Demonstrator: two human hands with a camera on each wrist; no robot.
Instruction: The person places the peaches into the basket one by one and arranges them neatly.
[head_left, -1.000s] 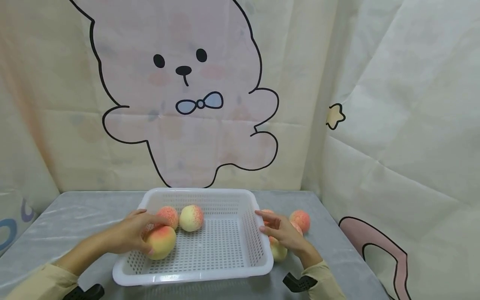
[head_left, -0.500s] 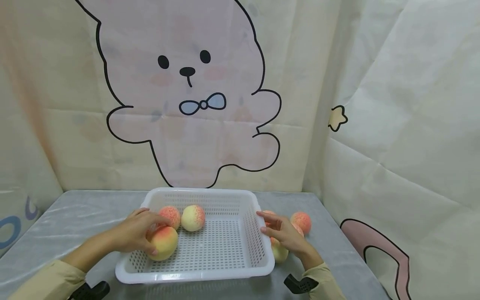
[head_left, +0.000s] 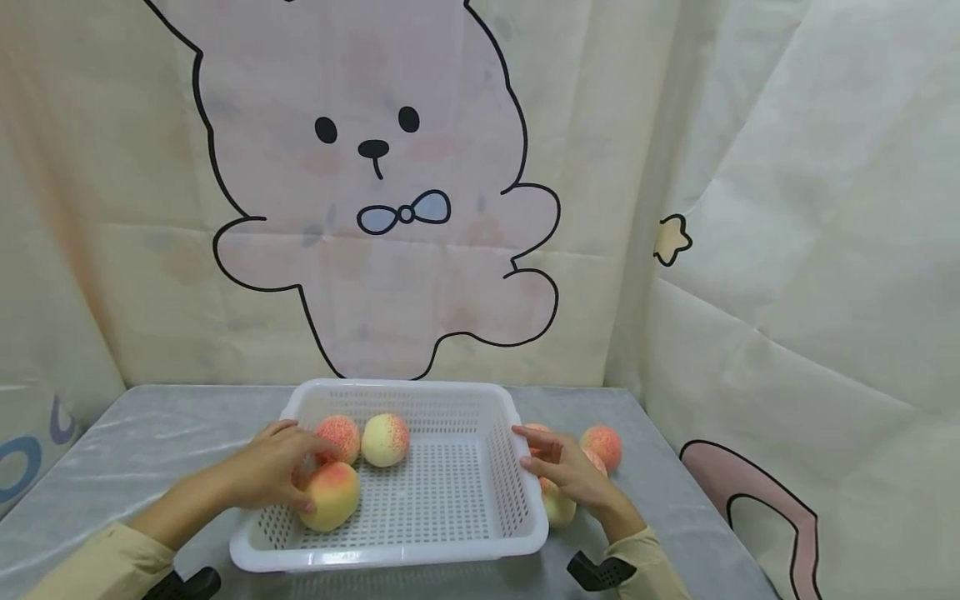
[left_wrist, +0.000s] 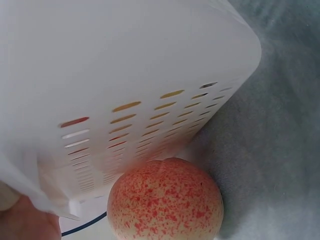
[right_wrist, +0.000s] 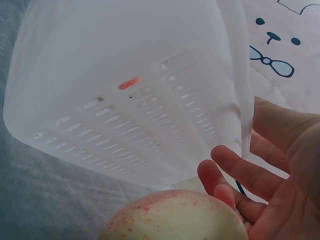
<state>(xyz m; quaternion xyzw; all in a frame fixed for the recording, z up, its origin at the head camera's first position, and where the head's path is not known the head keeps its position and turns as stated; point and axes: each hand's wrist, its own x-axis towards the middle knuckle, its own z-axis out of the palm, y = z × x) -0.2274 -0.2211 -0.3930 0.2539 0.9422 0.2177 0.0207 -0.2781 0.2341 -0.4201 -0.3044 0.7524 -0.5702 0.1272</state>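
A white perforated plastic basket [head_left: 442, 553] stands on the table. Inside it lie a yellow-red peach [head_left: 331, 497] and two paler, speckled peaches [head_left: 386, 440]. My left hand [head_left: 266, 469] reaches over the left rim. Its thumb overlaps the near edge of the yellow-red peach, and its fingertips lie above that fruit. In the left wrist view, a red-speckled peach [left_wrist: 165, 202] sits outside, beside the basket wall. My right hand [head_left: 573, 475] grips the right rim by thumb and fingers. Beneath it, a pale peach [right_wrist: 172, 220] rests outside the basket.
Several peaches [head_left: 602, 447] lie outside on the right, partly covered by my right hand. The grey cloth-covered table [head_left: 180, 425] meets a printed curtain [head_left: 585, 125] at the back, and another curtain [head_left: 810, 250] hangs along the right.
The yellow-red peach has dropped slightly toward the near side, away from my left fingertips. My right hand stays on the basket rim. The head view has shifted a little.
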